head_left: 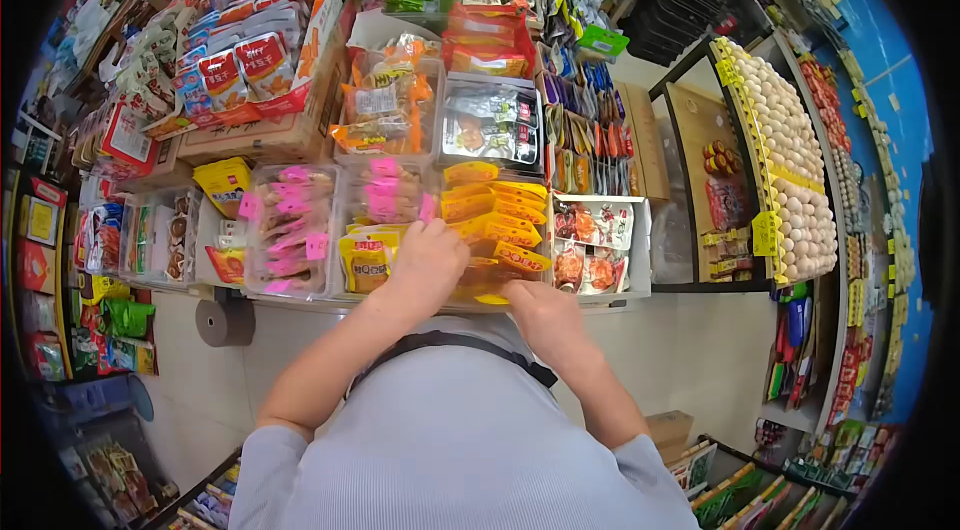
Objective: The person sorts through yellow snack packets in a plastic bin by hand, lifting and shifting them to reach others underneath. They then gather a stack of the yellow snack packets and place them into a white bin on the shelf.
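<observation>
- Both hands work at the yellow packets (497, 215): the left hand (430, 258) lies on them with fingers bent down, and the right hand (540, 315) touches the frontmost one. Whether either has closed on a packet cannot be told.
- A shelf (300, 302) carries everything.
- A clear bin (548, 230) at its front edge holds those packets.
- Pink-tagged packs (292, 220) lie to the left.
- A white tray (641, 240) of red-printed packs (595, 240) stands just right.

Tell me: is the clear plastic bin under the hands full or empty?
Full: flat yellow packets lie stacked across the clear plastic bin.
</observation>
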{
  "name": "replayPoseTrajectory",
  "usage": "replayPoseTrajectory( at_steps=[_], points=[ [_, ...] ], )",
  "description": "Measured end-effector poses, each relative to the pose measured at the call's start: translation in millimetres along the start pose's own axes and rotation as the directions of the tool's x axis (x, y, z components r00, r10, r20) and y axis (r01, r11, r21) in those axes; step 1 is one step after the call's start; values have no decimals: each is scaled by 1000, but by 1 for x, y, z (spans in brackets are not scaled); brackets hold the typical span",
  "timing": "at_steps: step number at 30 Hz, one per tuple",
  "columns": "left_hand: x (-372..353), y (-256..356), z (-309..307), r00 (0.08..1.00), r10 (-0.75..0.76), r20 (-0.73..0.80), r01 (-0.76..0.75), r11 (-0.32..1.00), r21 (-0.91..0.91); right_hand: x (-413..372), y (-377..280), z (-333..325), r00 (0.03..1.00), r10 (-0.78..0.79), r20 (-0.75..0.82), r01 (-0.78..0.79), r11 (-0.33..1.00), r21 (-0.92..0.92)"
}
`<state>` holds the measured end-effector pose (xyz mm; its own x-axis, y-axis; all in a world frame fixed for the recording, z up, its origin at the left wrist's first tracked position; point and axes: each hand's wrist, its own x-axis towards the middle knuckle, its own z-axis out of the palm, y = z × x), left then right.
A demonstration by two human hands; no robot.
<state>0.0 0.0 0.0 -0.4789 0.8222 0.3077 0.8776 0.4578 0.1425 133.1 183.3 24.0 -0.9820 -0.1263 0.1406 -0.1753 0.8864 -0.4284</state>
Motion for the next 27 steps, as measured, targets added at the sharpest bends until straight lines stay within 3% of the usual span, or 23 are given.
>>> replayPoseTrajectory(
  at_steps=[2, 5, 11, 17, 20, 23, 27],
  points=[
    [0, -1, 1, 1000, 3, 7, -3, 1000, -16, 6, -3, 7, 994, -65, -88, 71, 995, 69],
    [2, -3, -7, 999, 11, 44, -6, 993, -115, 11, 1, 26, 996, -29, 79, 28, 1000, 2],
    [-9, -1, -10, 993, -14, 121, 40, 976, -216, 9, -6, 57, 998, 68, -12, -67, 994, 83],
    [-19, 15, -30, 994, -59, 89, 77, 974, -211, 13, -6, 67, 991, 104, -87, -93, 988, 126],
    [-19, 16, -20, 989, -20, 150, 39, 991, -129, 6, -8, 57, 992, 121, -18, -118, 985, 124],
    [-21, 20, -11, 994, 2, 106, 4, 998, -62, 0, -12, 18, 960, -35, -279, 89, 979, 185],
    [-24, 23, -14, 995, 21, 100, -13, 997, -77, -7, 15, -19, 941, 84, -328, -66, 996, 65]
  ],
)
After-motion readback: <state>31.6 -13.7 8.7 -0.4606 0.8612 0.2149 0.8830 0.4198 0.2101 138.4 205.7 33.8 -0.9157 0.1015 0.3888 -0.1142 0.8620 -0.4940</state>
